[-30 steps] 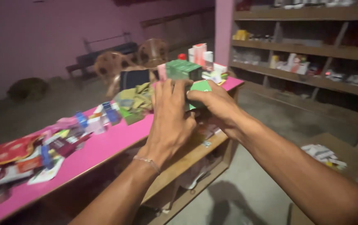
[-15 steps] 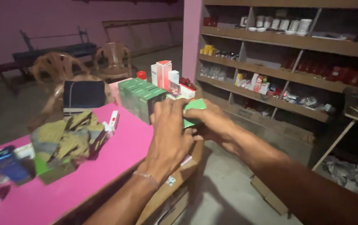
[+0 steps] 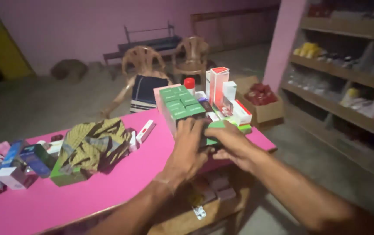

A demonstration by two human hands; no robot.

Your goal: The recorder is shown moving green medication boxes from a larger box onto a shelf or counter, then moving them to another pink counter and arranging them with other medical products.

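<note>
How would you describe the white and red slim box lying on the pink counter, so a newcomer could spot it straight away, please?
Start at the long pink counter and find the crumpled green and yellow patterned cloth near its middle. Just right of the cloth lies a slim white box with a red end, flat and alone, unlike the upright stack of green boxes farther right.

My two arms are bare, with no sleeve on any part that shows. On my left hand (image 3: 187,150) I wear no ring and no glove. Around the left wrist there is a thin bracelet (image 3: 164,180), like a fine light chain. My right hand (image 3: 235,146), at three o'clock from the left one, has no visible ring, glove or watch.
</note>
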